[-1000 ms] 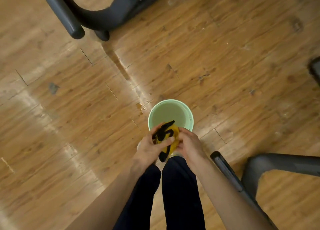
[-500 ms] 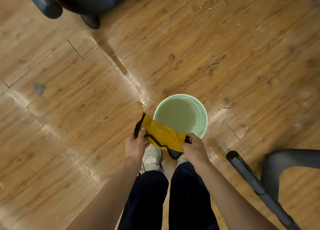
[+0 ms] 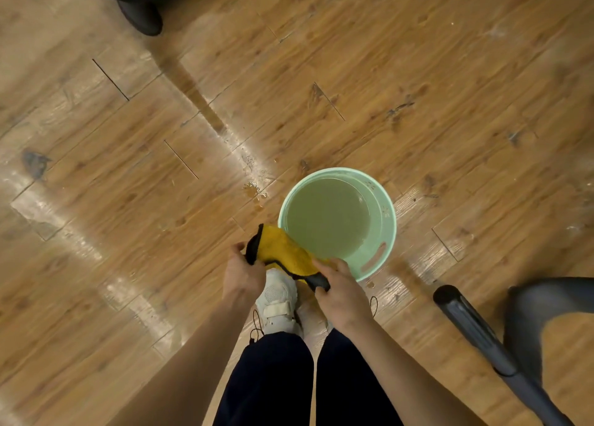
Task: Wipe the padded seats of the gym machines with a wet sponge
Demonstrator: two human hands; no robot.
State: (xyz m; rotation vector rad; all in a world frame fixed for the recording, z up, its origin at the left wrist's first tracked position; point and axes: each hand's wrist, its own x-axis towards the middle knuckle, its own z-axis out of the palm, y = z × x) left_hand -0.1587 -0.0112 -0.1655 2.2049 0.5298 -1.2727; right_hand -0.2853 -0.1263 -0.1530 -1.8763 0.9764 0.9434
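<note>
Wood floor [image 3: 128,200]; sponge [image 3: 283,252] stretched between left hand [image 3: 242,273], right hand [image 3: 340,292].

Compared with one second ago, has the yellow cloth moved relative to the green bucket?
Yes. The yellow cloth, earlier bunched over the near rim of the green bucket, is now stretched out between the left hand and right hand, reaching leftward beyond the rim.

1. We see a gym floor: worn wood-look planks [image 3: 385,72]
2. Dark machine base [image 3: 141,14] at top
3. Grey machine frame [image 3: 488,339] at lower right, near a green water bucket [image 3: 385,233]
</note>
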